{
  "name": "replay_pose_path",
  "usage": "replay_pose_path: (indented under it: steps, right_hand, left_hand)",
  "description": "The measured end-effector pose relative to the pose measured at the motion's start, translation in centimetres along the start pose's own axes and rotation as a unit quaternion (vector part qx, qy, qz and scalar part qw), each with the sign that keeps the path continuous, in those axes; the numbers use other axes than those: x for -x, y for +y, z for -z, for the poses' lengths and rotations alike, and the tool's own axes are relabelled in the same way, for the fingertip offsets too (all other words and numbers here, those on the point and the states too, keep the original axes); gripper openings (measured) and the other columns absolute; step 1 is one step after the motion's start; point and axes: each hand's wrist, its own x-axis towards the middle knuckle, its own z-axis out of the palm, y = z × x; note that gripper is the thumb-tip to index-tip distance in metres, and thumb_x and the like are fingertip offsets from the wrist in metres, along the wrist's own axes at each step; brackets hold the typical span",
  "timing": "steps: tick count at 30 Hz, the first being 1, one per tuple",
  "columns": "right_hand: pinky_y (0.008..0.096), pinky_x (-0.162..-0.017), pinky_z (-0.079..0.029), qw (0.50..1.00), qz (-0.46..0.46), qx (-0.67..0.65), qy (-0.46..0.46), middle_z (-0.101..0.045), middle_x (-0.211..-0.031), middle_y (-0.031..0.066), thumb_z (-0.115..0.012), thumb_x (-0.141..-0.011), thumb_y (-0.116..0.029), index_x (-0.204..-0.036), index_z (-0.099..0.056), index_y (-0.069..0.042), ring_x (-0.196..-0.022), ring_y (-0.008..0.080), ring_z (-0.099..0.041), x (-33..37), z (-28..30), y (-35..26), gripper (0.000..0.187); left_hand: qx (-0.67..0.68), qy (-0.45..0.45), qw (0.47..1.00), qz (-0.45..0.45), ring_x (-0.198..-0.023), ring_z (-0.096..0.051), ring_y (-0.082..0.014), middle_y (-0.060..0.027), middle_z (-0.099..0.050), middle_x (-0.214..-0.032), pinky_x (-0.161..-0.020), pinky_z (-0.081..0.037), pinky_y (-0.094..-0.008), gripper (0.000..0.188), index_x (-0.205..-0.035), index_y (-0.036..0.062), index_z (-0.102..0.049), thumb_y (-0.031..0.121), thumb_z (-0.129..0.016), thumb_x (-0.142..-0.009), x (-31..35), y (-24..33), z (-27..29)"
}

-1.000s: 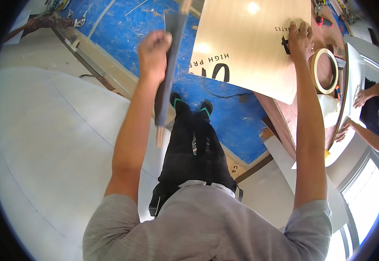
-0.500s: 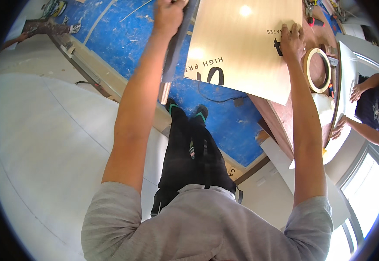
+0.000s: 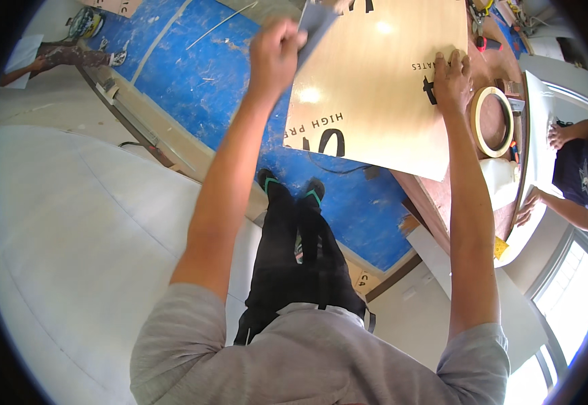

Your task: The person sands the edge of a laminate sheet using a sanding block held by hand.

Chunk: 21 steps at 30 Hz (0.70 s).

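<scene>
A pale wood-toned laminate sheet (image 3: 368, 94) with black lettering lies in front of me, its near edge overhanging a brown board. My right hand (image 3: 452, 81) rests flat on its right side, fingers spread. Near the sheet's far left, my left hand (image 3: 277, 54) is closed around a long dark-grey-faced strip (image 3: 317, 30), which slants up over the sheet's edge. The strip's far end runs out at the top of the head view, and the hand is slightly blurred.
A tape roll (image 3: 492, 121) lies right of the sheet, near a red-and-black tool (image 3: 488, 44). A co-worker's hands (image 3: 527, 206) touch a curved white panel (image 3: 537, 135) at right. Blue covering (image 3: 192, 74) spreads over the floor; a large white curved surface (image 3: 84, 223) fills the left.
My left hand has moved right and slightly down, swinging the grey strip from beside the sheet to a slant across its edge. My right hand stays on the sheet.
</scene>
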Motion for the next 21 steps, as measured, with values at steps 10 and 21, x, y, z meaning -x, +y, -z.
replay_pose_path:
  steps: [10, 21]
  right_hand:
    - [0.0655, -0.12, -0.025, 1.0, -0.026, 0.002, -0.005, -0.031, -0.169, 0.0149, -0.048, -0.1, -0.066, -0.158, -0.045, -0.023, -0.149, 0.0478, -0.036, 0.0, 0.9, -0.8, 0.073]
    - [0.0659, -0.119, -0.025, 1.0, -0.023, -0.005, -0.016, -0.031, -0.169, 0.0171, -0.048, -0.099, -0.065, -0.158, -0.045, -0.022, -0.15, 0.0473, -0.035, -0.2, 0.2, -0.5, 0.073]
  left_hand:
    - [-0.009, -0.14, 0.99, -0.014, -0.096, -0.069, -0.0361, -0.0164, -0.069, -0.106, -0.081, -0.057, -0.0434, 0.008, -0.086, 0.0027, -0.062, -0.002, -0.068, -0.083, 7.8, 3.4, 6.5]
    - [0.044, -0.092, 0.993, 0.065, -0.093, -0.069, -0.0333, -0.0179, -0.07, -0.109, -0.075, -0.056, -0.0381, 0.011, -0.092, 0.0018, -0.065, -0.001, -0.074, -0.086, 12.8, 5.0, 9.2]
